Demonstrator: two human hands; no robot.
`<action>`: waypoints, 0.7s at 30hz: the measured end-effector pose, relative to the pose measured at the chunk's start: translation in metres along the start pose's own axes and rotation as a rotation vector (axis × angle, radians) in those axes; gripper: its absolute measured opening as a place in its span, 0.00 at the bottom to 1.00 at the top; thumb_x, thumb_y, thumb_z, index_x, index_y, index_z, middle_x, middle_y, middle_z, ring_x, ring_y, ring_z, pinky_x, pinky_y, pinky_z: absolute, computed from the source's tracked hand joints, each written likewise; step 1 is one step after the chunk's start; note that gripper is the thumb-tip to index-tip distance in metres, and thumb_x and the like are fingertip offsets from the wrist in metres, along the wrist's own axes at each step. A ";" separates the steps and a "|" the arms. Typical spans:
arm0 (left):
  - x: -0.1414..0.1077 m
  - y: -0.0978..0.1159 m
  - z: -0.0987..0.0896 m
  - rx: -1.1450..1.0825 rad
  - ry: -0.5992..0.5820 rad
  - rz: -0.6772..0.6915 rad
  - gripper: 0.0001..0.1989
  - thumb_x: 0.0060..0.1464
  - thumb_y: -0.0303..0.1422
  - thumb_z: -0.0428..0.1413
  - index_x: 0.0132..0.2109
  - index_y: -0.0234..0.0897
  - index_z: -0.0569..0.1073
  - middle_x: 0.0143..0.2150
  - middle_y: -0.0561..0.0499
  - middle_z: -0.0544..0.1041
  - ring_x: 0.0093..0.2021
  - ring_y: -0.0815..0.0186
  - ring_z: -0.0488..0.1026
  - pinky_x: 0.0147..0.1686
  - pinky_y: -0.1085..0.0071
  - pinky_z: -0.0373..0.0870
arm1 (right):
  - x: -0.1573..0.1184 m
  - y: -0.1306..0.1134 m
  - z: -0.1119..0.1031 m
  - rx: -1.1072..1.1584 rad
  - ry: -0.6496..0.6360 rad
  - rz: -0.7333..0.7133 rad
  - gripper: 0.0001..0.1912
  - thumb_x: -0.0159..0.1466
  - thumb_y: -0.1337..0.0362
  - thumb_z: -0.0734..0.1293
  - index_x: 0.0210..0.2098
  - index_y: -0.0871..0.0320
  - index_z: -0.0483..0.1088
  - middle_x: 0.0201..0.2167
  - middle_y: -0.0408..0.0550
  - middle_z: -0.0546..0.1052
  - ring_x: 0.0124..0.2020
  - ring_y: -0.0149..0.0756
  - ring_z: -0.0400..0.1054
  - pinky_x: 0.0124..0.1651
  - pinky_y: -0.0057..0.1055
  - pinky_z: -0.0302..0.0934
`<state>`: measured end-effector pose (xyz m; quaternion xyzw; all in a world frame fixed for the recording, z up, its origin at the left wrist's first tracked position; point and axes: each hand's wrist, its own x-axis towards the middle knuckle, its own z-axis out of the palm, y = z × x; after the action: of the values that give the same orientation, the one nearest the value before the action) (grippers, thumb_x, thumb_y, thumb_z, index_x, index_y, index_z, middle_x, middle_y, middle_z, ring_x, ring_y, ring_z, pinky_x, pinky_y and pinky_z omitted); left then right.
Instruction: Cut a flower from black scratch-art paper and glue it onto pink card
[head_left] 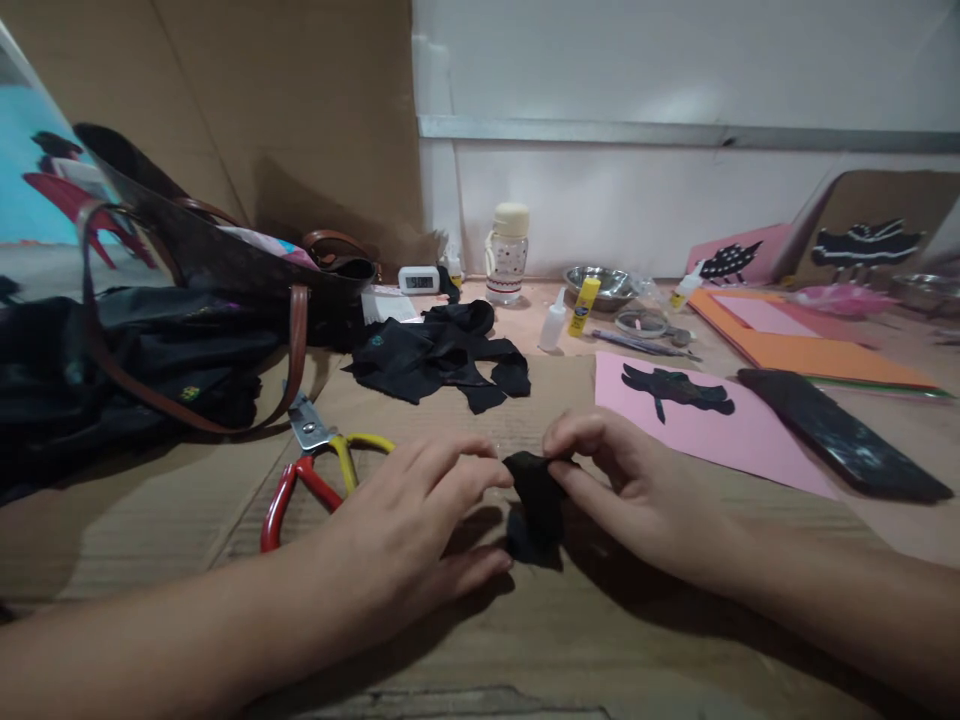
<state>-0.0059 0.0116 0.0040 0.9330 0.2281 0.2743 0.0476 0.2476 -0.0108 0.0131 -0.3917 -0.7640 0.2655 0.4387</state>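
Observation:
A small scrap of black fabric [538,500] is upright between my hands, just above the cardboard [420,640]. My right hand [637,490] pinches its upper right corner between thumb and fingers. My left hand [435,510] has its thumb and fingers spread apart, with the fingertips at the scrap's upper left edge. Beyond lies a heap of black fabric pieces [405,360]. Scissors [315,460] with red and yellow handles rest by my left forearm. To the right, a pink sheet [720,450] bears a black fabric cut-out [675,390].
A dark phone-like slab [840,430] lies over the pink sheet's right edge. Behind stand a glue bottle [553,322], a yellow glue stick [584,307], a clear bottle [508,255] and a metal bowl [604,288]. A handbag [225,270] and black cloth [150,350] fill the left.

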 end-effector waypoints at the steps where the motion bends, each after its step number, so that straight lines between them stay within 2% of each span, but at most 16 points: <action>1: 0.001 0.001 0.000 0.017 0.011 0.024 0.24 0.63 0.35 0.63 0.61 0.40 0.63 0.62 0.42 0.70 0.61 0.56 0.69 0.61 0.58 0.70 | 0.000 -0.002 0.002 0.086 0.042 0.133 0.06 0.68 0.69 0.66 0.42 0.52 0.69 0.35 0.42 0.76 0.37 0.32 0.73 0.39 0.27 0.69; 2: 0.002 0.003 0.000 0.031 0.018 0.055 0.27 0.63 0.37 0.63 0.63 0.40 0.62 0.65 0.40 0.68 0.65 0.55 0.67 0.64 0.57 0.67 | 0.000 -0.004 0.004 0.177 0.074 0.251 0.04 0.67 0.67 0.68 0.40 0.52 0.69 0.34 0.41 0.76 0.36 0.32 0.73 0.38 0.28 0.68; 4: 0.006 0.006 0.003 0.045 0.021 0.107 0.33 0.63 0.41 0.63 0.67 0.38 0.59 0.70 0.37 0.64 0.70 0.53 0.61 0.68 0.54 0.61 | 0.002 -0.006 0.008 0.351 0.125 0.411 0.06 0.64 0.62 0.72 0.38 0.53 0.70 0.34 0.42 0.76 0.36 0.33 0.72 0.38 0.28 0.68; 6: 0.009 0.008 0.007 0.067 0.018 0.133 0.35 0.64 0.41 0.62 0.70 0.37 0.57 0.72 0.37 0.61 0.72 0.53 0.57 0.70 0.53 0.58 | 0.004 -0.009 0.010 0.499 0.182 0.494 0.11 0.60 0.60 0.76 0.37 0.53 0.72 0.36 0.42 0.76 0.39 0.34 0.71 0.41 0.29 0.68; 7: 0.011 0.009 0.008 0.097 0.018 0.141 0.33 0.65 0.37 0.61 0.70 0.37 0.56 0.73 0.37 0.61 0.73 0.53 0.56 0.71 0.53 0.56 | 0.005 -0.011 0.011 0.563 0.201 0.517 0.12 0.58 0.59 0.77 0.37 0.54 0.72 0.37 0.43 0.76 0.40 0.35 0.71 0.43 0.29 0.68; 11: 0.018 0.006 0.003 0.302 0.039 0.165 0.30 0.68 0.21 0.51 0.73 0.38 0.55 0.74 0.40 0.61 0.73 0.57 0.57 0.72 0.52 0.51 | 0.006 -0.021 0.012 0.730 0.198 0.538 0.14 0.56 0.60 0.79 0.36 0.54 0.74 0.36 0.42 0.76 0.41 0.33 0.71 0.44 0.27 0.67; 14: 0.026 0.006 -0.007 0.416 0.068 0.201 0.28 0.69 0.23 0.49 0.73 0.36 0.56 0.72 0.41 0.65 0.70 0.55 0.62 0.71 0.52 0.53 | 0.008 -0.025 0.010 0.773 0.212 0.551 0.15 0.55 0.60 0.81 0.36 0.53 0.74 0.36 0.41 0.76 0.40 0.31 0.71 0.42 0.25 0.67; 18: 0.045 0.012 -0.020 0.503 0.093 0.285 0.21 0.70 0.25 0.48 0.68 0.31 0.66 0.66 0.39 0.73 0.64 0.52 0.69 0.66 0.53 0.61 | 0.017 -0.029 0.003 0.760 0.203 0.536 0.19 0.51 0.56 0.82 0.37 0.53 0.73 0.39 0.42 0.76 0.41 0.34 0.72 0.42 0.28 0.68; 21: 0.061 0.017 -0.033 0.488 0.117 0.253 0.18 0.71 0.25 0.48 0.65 0.29 0.69 0.60 0.39 0.78 0.58 0.54 0.73 0.60 0.56 0.68 | 0.027 -0.034 -0.003 0.735 0.194 0.493 0.22 0.50 0.56 0.83 0.37 0.53 0.72 0.38 0.43 0.76 0.41 0.35 0.72 0.41 0.29 0.69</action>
<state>0.0290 0.0228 0.0655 0.9204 0.1715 0.2686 -0.2265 0.2298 -0.0075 0.0526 -0.4032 -0.4582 0.5779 0.5417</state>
